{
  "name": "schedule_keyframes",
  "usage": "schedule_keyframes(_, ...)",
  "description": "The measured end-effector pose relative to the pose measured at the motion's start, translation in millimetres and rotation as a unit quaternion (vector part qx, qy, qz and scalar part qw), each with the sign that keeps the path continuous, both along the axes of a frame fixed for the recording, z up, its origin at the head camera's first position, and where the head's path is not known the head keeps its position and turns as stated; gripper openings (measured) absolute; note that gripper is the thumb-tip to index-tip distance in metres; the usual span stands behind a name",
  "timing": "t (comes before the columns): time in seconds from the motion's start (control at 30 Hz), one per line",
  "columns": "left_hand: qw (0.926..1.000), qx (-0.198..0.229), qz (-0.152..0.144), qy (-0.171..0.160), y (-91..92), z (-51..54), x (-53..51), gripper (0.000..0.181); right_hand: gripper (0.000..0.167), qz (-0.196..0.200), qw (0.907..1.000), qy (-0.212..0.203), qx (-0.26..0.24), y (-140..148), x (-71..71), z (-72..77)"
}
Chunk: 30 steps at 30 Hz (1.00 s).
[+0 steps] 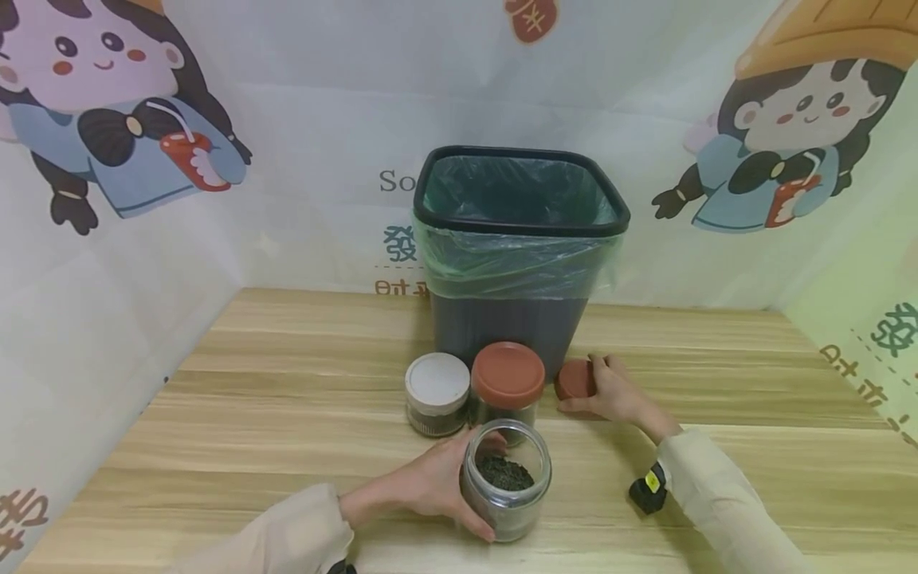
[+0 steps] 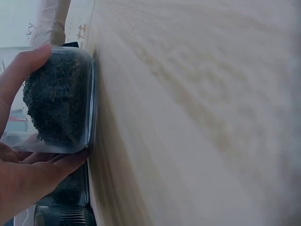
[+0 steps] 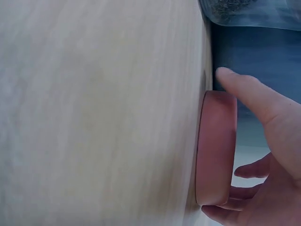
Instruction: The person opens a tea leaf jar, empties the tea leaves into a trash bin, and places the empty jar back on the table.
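Left hand [image 1: 437, 482] first: it grasps the open glass jar [image 1: 511, 510], its thumb on the near side and its fingers bent round the far side. Behind the hand, farther off, a white-lidded jar [image 1: 437, 384] with dark contents stands on the wooden desk [image 1: 287, 383]. Just beside it to the right is a taller jar capped with a red lid [image 1: 508, 375]. Near side of that one, the open jar is upright and lidless, partly hiding the capped jar; dark dried leaves [image 1: 505, 472] lie in it, heaped higher on one side in the left wrist view. At the far side of the desk, behind the jars, rises a dark bin [image 1: 502, 323] with a black rim and a greenish see-through liner [image 1: 516, 263] folded over it. To the right of the bin's foot, a loose red lid [image 1: 574, 379] lies flat on the desk. Its edge is in the grasp of the right hand [image 1: 610, 392], thumb at the near side and fingers curved at the far side. A black wrist device [image 1: 648, 493] hangs below the right sleeve [image 1: 724, 494].
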<state>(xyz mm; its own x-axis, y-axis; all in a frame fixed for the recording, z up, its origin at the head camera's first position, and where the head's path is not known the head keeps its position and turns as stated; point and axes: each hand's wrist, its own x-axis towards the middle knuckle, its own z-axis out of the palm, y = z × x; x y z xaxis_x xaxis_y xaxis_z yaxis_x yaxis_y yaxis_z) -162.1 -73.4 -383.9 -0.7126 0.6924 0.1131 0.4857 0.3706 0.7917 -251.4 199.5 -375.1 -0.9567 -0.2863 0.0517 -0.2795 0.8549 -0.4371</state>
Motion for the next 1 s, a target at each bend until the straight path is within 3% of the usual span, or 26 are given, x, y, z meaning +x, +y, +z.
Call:
schedule_keyframes(0.13,0.9999,-0.002,0.008,0.015,-1.4,0.3,1.3,0.085,0.082,0.005,0.9996,0.0,-0.028,1.4,2.0,2.8)
schedule_keyframes(0.3,0.9992,-0.006,0.023,0.032,-5.3,2.0,2.6,0.084,0.068,0.015,0.9971,0.03,-0.069,4.7,4.6,3.9)
schedule_keyframes(0.5,0.9989,0.021,0.037,-0.019,-15.2,6.6,4.2,0.086,0.056,0.01,0.9913,0.054,-0.12,9.5,6.8,9.2)
schedule_keyframes(0.77,0.9953,0.068,0.054,-0.044,-35.8,26.0,8.2,0.086,0.05,-0.003,0.9822,0.048,-0.181,12.4,6.7,25.4)
schedule_keyframes(1.0,0.9902,0.102,0.091,-0.031,-59.3,49.3,4.4,0.075,0.042,-0.013,0.9718,0.071,-0.224,11.6,3.7,54.4)
